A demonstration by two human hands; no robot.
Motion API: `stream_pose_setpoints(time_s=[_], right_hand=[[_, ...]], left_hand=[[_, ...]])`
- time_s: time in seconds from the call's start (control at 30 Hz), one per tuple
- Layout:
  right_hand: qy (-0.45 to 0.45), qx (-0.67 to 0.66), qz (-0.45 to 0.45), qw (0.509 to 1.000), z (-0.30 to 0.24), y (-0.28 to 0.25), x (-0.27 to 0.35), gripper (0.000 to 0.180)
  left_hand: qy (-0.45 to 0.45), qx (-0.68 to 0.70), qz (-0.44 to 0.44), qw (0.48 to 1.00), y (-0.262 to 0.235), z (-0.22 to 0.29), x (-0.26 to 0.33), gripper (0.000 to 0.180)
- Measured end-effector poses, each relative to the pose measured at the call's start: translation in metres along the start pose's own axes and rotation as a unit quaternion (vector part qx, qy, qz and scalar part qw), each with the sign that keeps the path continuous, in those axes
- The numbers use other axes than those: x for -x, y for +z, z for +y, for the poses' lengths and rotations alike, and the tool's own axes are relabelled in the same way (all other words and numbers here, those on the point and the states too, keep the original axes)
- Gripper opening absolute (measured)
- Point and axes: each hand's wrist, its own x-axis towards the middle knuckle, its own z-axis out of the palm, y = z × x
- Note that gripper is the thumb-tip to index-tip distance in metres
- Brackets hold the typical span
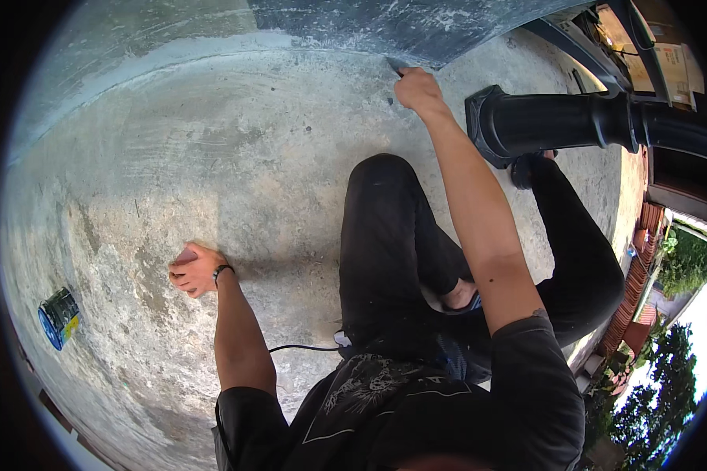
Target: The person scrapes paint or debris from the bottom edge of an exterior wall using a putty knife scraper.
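Observation:
My left hand (199, 269), with a dark band at the wrist, is low over the concrete floor to my left. Its fingers curl round a small pinkish-brown flat piece (186, 256), mostly covered by the hand. Stretched far forward, my right hand (419, 89) is closed on a small dark flat piece (397, 63). That piece meets the line where the floor runs into the grey wall (338, 23), close to the wall's corner. Its exact kind does not show.
A black column-like post (550, 124) stands right of my right forearm. On the floor at far left lies a blue and dark can (57, 318). My bent legs (381, 235) take up the middle. A black cable (302, 346) runs beside my hip. Cardboard boxes (668, 67) are at upper right.

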Motion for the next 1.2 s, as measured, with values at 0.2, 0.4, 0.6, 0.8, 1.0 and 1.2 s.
stream_pose_setpoints(time_s=[0.2,0.4,0.6,0.8,1.0,1.2], right_hand=[[0.112,-0.124,-0.125,0.978,0.006,-0.019,-0.022,0.033],[0.042,-0.164,-0.053,0.984,0.023,-0.036,0.000,0.041],[0.059,-0.153,-0.064,0.984,0.018,-0.038,-0.001,0.045],[0.010,-0.131,-0.010,0.991,0.019,-0.016,-0.011,0.046],[0.040,-0.204,-0.063,0.976,0.025,-0.025,-0.013,0.044],[0.052,-0.258,-0.056,0.963,0.025,-0.026,-0.007,0.035]], left_hand=[[-0.002,0.007,-0.003,1.000,-0.005,0.006,0.002,0.070],[-0.007,0.003,-0.013,1.000,-0.010,0.002,0.000,0.071],[-0.008,0.010,-0.009,1.000,-0.009,0.004,0.001,0.069],[-0.004,0.010,-0.008,1.000,-0.010,0.004,-0.001,0.070],[-0.005,0.004,-0.021,1.000,-0.010,0.006,0.000,0.070],[-0.010,-0.003,-0.025,1.000,-0.010,0.003,0.000,0.070]])
